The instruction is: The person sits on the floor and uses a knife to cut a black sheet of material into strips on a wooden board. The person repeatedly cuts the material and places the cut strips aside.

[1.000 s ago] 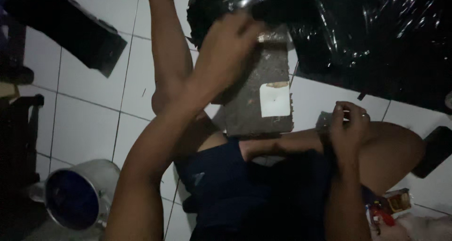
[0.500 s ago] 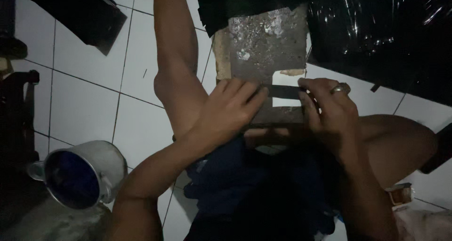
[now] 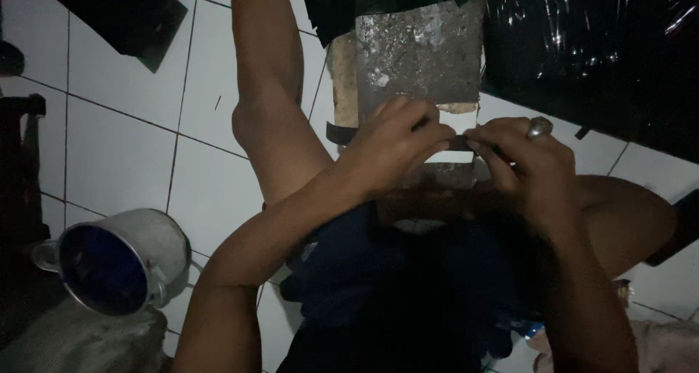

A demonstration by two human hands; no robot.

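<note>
Both hands pinch a thin dark strip (image 3: 457, 141) over a grey, speckled slab (image 3: 419, 56) at 12 o'clock. Left hand (image 3: 393, 147) fingers clamped on strip's left end; right hand (image 3: 528, 162), w/ ring (image 3: 539, 127), fingers clamped on its right end. Metal pot (image 3: 116, 260) sits at 8 o'clock on white tile floor (image 3: 116, 147). Black plastic sheet (image 3: 590, 52) at 2 o'clock.

The scene is dim and grainy, lit weakly from above. The white tiled floor (image 3: 124, 147) catches most of the light. Beyond it, the black plastic sheet (image 3: 597, 45) shows small glare streaks. Near the floor's lower edge, deep shadow swallows detail. Edges look soft.
</note>
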